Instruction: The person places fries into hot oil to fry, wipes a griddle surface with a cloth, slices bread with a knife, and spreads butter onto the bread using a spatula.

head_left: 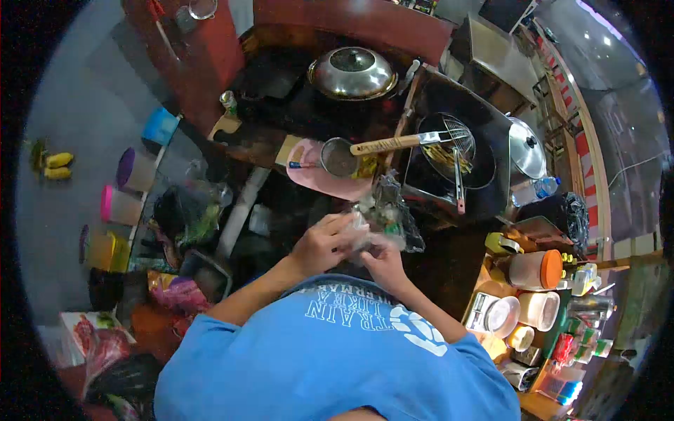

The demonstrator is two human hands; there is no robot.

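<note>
Close to my chest, both hands meet around a clear plastic bag. My left hand is closed on its left side with the fingers bent. My right hand pinches it from the right; what is inside the bag cannot be made out. Just beyond them hangs a dark, crinkled plastic bag with pale and green contents. In front lies a pink tray with a round mesh strainer on it.
A wooden-handled skimmer rests across a wok holding strips of food. Behind stands a domed lid. Orange-lidded tub and several containers crowd the right shelf. Lidded plastic containers, including a pink-lidded one, line the left.
</note>
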